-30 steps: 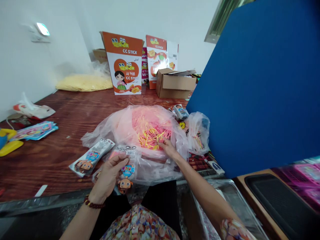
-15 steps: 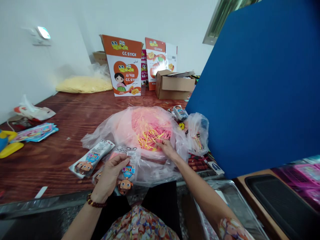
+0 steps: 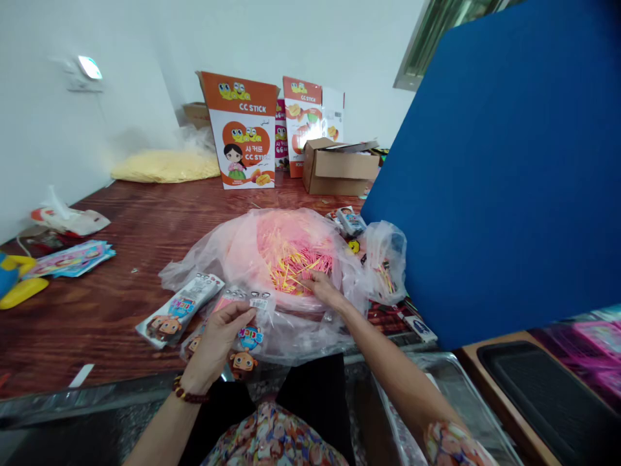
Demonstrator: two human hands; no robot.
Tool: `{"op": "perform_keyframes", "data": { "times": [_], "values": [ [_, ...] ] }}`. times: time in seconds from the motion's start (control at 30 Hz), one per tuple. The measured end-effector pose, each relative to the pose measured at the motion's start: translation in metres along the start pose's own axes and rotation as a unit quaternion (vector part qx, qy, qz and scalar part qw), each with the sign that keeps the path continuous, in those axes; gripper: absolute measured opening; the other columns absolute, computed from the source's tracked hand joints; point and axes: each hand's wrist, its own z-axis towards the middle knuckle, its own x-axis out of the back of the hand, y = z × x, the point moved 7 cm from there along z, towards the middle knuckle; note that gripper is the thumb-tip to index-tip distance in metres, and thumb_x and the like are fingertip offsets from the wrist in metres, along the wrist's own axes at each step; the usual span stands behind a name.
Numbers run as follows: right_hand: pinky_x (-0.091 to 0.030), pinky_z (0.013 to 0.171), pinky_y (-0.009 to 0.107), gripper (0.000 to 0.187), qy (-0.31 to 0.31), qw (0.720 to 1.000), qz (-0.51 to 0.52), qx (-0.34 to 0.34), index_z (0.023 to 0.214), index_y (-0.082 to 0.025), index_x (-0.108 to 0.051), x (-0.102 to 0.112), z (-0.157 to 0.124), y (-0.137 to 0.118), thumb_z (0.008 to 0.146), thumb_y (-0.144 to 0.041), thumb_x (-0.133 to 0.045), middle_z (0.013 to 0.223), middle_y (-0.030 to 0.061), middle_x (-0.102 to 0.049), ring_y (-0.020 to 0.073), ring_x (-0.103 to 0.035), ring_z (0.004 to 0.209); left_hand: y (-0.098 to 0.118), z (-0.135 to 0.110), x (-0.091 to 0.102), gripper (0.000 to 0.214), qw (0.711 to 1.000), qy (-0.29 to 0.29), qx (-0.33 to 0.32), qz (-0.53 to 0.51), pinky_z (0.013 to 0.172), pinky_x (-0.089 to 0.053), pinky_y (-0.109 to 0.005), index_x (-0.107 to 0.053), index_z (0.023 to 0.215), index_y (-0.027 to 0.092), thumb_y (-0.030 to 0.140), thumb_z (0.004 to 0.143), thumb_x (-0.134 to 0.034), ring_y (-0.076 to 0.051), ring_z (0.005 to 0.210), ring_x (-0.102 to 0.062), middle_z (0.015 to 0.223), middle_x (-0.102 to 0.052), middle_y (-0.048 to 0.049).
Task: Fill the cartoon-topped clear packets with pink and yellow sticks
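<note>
My left hand (image 3: 220, 333) pinches a small clear printed packet (image 3: 250, 336) with a cartoon face, near the table's front edge. In front of me a large clear plastic bag (image 3: 204, 252) lies spread open, full of thin pink and yellow sticks (image 3: 298, 259). At the near right side of that heap is my right hand (image 3: 324, 288), its fingers closed at the sticks; how many it grips is hidden. Left of my left hand lies a pile of similar printed packets (image 3: 180, 312). More packets lie partly beneath that hand.
Orange-and-white cartons (image 3: 247, 139) and an open brown box (image 3: 342, 169) stand at the back. A large blue panel (image 3: 499, 175) blocks the right. A small bag of sticks (image 3: 385, 262) sits beside the heap. Tissues (image 3: 72, 217) and blue packets (image 3: 72, 259) lie left.
The view has shifted slightly. Both hands stay nearly in place, the left at the packet and the right at the sticks.
</note>
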Motion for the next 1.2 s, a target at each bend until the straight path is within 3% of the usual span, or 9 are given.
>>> {"op": "perform_keyframes", "data": {
  "times": [0.2, 0.33, 0.53, 0.7, 0.83, 0.93, 1.07, 1.13, 1.2],
  "values": [
    [-0.048, 0.079, 0.033, 0.03, 0.031, 0.991, 0.121, 0.056, 0.073, -0.02, -0.064, 0.008, -0.006, -0.018, 0.075, -0.049, -0.062, 0.071, 0.0023, -0.068, 0.018, -0.061, 0.072, 0.002, 0.002, -0.001, 0.033, 1.0, 0.006, -0.021, 0.013, 0.054, -0.046, -0.02, -0.068, 0.076, 0.014, 0.037, 0.06, -0.085, -0.011, 0.059, -0.058, 0.066, -0.065, 0.0013],
    [-0.048, 0.082, 0.035, 0.03, 0.05, 0.994, 0.095, 0.034, 0.07, -0.02, -0.066, 0.011, -0.017, -0.015, 0.067, -0.049, -0.07, 0.069, 0.0008, -0.069, 0.0186, -0.062, 0.074, 0.003, 0.005, -0.007, 0.034, 0.999, -0.005, -0.027, 0.03, 0.054, -0.044, -0.02, -0.066, 0.074, 0.014, 0.039, 0.06, -0.084, -0.01, 0.058, -0.056, 0.065, -0.063, 0.0016],
    [-0.051, 0.073, 0.035, 0.037, 0.025, 0.97, 0.241, 0.01, 0.082, -0.019, -0.065, 0.0, -0.028, -0.046, 0.067, -0.052, -0.072, 0.066, 0.0005, -0.068, 0.0193, -0.065, 0.068, 0.003, 0.013, -0.016, 0.031, 0.995, -0.025, -0.042, 0.086, 0.053, -0.041, -0.02, -0.064, 0.068, 0.014, 0.04, 0.063, -0.08, -0.01, 0.055, -0.052, 0.06, -0.06, 0.0024],
    [-0.047, 0.067, 0.028, 0.023, -0.073, 0.987, 0.094, 0.112, 0.086, -0.02, -0.061, -0.026, -0.056, -0.109, 0.085, -0.042, -0.059, 0.079, 0.0025, -0.068, 0.0167, -0.062, 0.074, 0.005, 0.018, -0.023, 0.027, 0.988, -0.057, -0.032, 0.138, 0.053, -0.038, -0.021, -0.066, 0.065, 0.014, 0.037, 0.063, -0.078, -0.01, 0.053, -0.05, 0.058, -0.059, 0.0023],
    [-0.04, 0.067, 0.026, 0.014, -0.102, 0.965, -0.117, 0.212, 0.081, -0.02, -0.055, -0.043, -0.071, -0.135, 0.091, -0.028, -0.05, 0.077, 0.0012, -0.06, 0.0143, -0.053, 0.071, 0.007, 0.018, -0.024, 0.024, 0.982, -0.083, -0.024, 0.169, 0.053, -0.037, -0.022, -0.068, 0.065, 0.014, 0.036, 0.065, -0.076, -0.01, 0.053, -0.049, 0.058, -0.06, 0.0019],
    [-0.036, 0.064, 0.025, 0.009, -0.122, 0.945, -0.189, 0.239, 0.082, -0.02, -0.05, -0.055, -0.079, -0.134, 0.091, -0.022, -0.049, 0.074, -0.0005, -0.054, 0.0134, -0.047, 0.068, 0.003, 0.014, -0.023, 0.024, 0.974, -0.109, -0.011, 0.196, 0.056, -0.038, -0.024, -0.069, 0.067, 0.014, 0.038, 0.067, -0.074, -0.012, 0.057, -0.051, 0.061, -0.063, 0.0003],
    [-0.036, 0.06, 0.023, 0.016, -0.175, 0.963, -0.112, 0.173, 0.08, -0.02, -0.049, -0.057, -0.077, -0.109, 0.092, -0.032, -0.05, 0.069, -0.0025, -0.053, 0.0115, -0.046, 0.063, -0.01, 0.005, -0.017, 0.029, 0.965, -0.132, -0.004, 0.228, 0.057, -0.036, -0.024, -0.068, 0.065, 0.015, 0.043, 0.073, -0.07, -0.012, 0.057, -0.049, 0.06, -0.061, 0.0004],
    [-0.038, 0.057, 0.022, 0.016, -0.141, 0.984, -0.057, 0.095, 0.078, -0.02, -0.051, -0.044, -0.061, -0.086, 0.088, -0.032, -0.052, 0.068, -0.0023, -0.057, 0.0112, -0.048, 0.059, -0.017, 0.002, -0.014, 0.03, 0.963, -0.131, -0.011, 0.235, 0.059, -0.036, -0.024, -0.068, 0.067, 0.015, 0.044, 0.074, -0.069, -0.013, 0.059, -0.05, 0.062, -0.062, 0.0003],
    [-0.038, 0.054, 0.023, 0.013, -0.03, 0.999, -0.038, 0.021, 0.075, -0.02, -0.051, -0.021, -0.037, -0.06, 0.084, -0.029, -0.052, 0.065, -0.0022, -0.057, 0.0114, -0.049, 0.056, -0.022, -0.001, -0.013, 0.03, 0.961, -0.127, -0.018, 0.247, 0.06, -0.037, -0.024, -0.069, 0.069, 0.015, 0.044, 0.076, -0.067, -0.013, 0.061, -0.05, 0.063, -0.061, 0.0002]
  ]
}}
